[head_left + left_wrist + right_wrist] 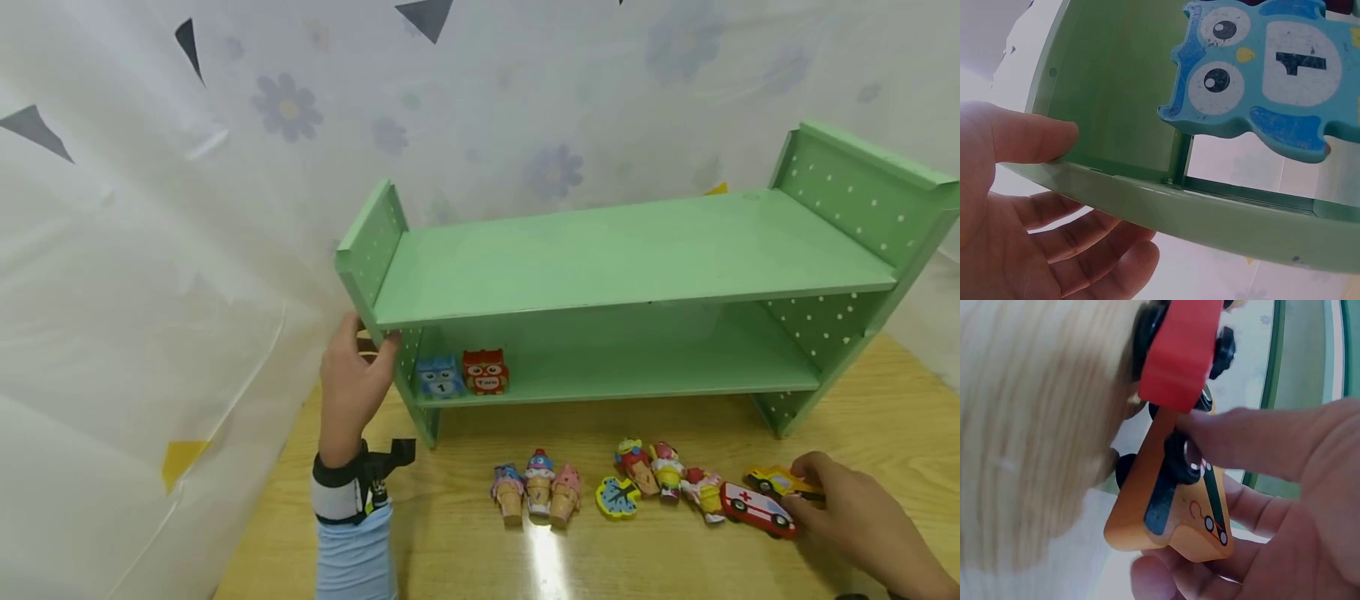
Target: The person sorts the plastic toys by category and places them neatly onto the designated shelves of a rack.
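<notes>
A green two-tier toy shelf [615, 258] with white-dotted side panels stands on the table. My left hand [356, 387] grips its left side panel, thumb on the inner face and fingers outside, as the left wrist view shows. Just inside that panel sit a blue owl block [440, 378] marked 1 and a red owl block [486, 372]. At the right, my right hand [855, 508] holds a yellow toy vehicle [1172, 506] between thumb and fingers. A red and white toy ambulance [757, 508] lies right beside it, close to the thumb.
In front of the shelf lie several ice-cream-cone figures [539, 483], a yellow-edged tree piece [618, 497], and more figures [667, 471] in a row toward the ambulance. The wooden table [450, 558] meets a flower-print sheet [225, 292] behind and at left.
</notes>
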### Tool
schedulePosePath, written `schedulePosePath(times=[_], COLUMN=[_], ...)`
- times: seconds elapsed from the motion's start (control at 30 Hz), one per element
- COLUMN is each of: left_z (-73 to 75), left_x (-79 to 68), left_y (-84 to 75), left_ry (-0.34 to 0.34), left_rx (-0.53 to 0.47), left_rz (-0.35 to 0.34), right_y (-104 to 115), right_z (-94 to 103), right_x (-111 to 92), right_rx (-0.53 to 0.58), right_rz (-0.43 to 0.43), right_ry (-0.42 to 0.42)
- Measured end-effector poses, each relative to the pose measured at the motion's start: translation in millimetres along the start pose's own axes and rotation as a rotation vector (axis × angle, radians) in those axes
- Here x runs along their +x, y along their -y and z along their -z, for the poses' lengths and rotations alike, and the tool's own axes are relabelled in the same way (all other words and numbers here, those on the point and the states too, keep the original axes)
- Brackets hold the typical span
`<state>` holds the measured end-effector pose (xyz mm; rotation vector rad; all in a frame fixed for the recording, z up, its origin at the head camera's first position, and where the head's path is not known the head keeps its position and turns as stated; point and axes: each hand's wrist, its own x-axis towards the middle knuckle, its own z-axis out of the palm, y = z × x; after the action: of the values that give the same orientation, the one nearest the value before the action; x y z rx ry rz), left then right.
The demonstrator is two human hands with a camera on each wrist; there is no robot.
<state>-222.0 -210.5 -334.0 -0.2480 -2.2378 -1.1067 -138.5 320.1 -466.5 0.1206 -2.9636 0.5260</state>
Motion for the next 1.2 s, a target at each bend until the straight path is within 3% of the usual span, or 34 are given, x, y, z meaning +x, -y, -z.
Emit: schedulePosePath(times=[0.27,0.5,0.83,1.0,1.2], left_z=[-0.8,-1.6,-1.1,-0.8,-1.3], left_x=[-0.4,0.7,0.0,-0.1,-1.5], left_y=[1.1,2.5,-0.6,-0.1,0.4], left_ry=[0.001,-0.004,0.007,0.009,0.008], left_rx=[-0.003,0.015,0.004,-0.003,-0.001], left_rz=[0.006,0.003,0.018,0.019,0.021], right_y=[1,11,68,97,126], right_z=[2.5,15.1,41.9,46.3,47.3], right_x=[5,8,18,29,46], right_rx=[0.040,0.062,0.135,0.203,0.238], right_rz=[-0.017,0.020,0.101,0.226,0.352], right_ry=[0.021,-0.106,-0.277,-0.372,-0.424])
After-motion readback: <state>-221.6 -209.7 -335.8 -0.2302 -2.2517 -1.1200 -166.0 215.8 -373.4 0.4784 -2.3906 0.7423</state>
